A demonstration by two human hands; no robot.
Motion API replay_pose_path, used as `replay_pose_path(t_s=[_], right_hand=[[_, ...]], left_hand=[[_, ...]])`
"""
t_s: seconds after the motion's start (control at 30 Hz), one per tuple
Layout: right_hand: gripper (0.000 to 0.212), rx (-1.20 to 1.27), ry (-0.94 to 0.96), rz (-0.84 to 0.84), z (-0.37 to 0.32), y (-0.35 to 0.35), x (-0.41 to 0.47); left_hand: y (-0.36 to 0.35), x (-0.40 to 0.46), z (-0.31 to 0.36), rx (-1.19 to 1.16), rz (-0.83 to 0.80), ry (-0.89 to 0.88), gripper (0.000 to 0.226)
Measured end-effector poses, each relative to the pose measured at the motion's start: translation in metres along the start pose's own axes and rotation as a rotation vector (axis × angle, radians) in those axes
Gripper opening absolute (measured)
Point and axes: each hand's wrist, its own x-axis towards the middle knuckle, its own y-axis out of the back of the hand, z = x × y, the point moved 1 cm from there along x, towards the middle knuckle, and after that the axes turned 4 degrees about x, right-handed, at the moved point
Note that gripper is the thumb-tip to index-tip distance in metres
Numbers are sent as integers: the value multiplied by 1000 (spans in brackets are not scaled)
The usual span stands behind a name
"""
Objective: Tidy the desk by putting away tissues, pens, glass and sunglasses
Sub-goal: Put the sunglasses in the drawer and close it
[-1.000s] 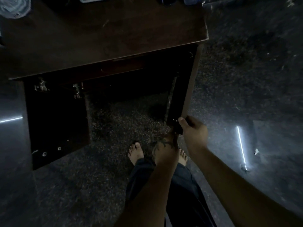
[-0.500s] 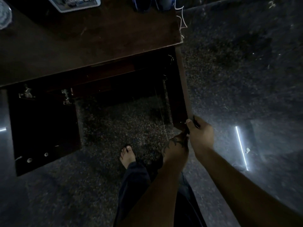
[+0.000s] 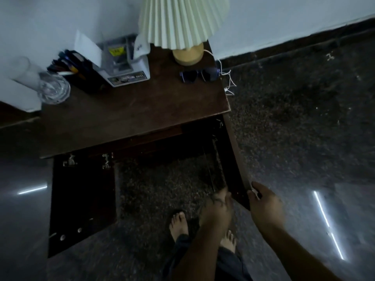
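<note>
Since a second ago my view has lifted from the floor to take in the whole top of the dark brown wooden desk [image 3: 129, 110], while my hands have stayed low at its right side panel [image 3: 233, 169]. Judgement: the task items are all on the top and none looks put away yet.

My right hand [image 3: 265, 207] is at the lower outer edge of the panel, thumb and fingers curled round a small pale-tipped object; I cannot tell what it is. My left hand [image 3: 218, 207] is just beside it, against the panel's inner face; its fingers are hidden, so I cannot tell whether it grips.

Well above and ahead of both hands, the dark-framed sunglasses [image 3: 198, 76] lie at the near-right corner of the top, beside the yellow lamp base [image 3: 187, 54]. Far up to the left stand the clear glass tumbler [image 3: 53, 89] and the black holder of pens [image 3: 70, 66].
</note>
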Motion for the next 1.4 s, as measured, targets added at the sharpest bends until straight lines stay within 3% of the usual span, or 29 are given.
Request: replay_pose_path(t_s=[0.1, 0.27, 0.47, 0.63, 0.8, 0.9, 1.2, 1.4], right_hand=[[30, 10, -1, 44, -18, 2, 6], [32, 69, 158, 174, -75, 2, 29], [37, 349, 245, 173, -165, -26, 73], [44, 396, 204, 140, -214, -49, 113], [31, 253, 197, 259, -239, -53, 150], [33, 211, 189, 308, -248, -51, 167], [21, 87, 219, 172, -261, -50, 189], [42, 159, 163, 143, -241, -58, 168]], left_hand=[[44, -10, 41, -204, 121, -162, 43], [124, 9, 48, -335, 470, -337, 38], [205, 43, 44, -551, 713, -396, 37], [248, 77, 55, -578, 704, -433, 38], [270, 102, 77, -645, 594, -413, 43], [277, 112, 89, -639, 555, -412, 48], [287, 125, 114, -587, 465, -416, 51], [274, 112, 95, -648, 445, -394, 48]])
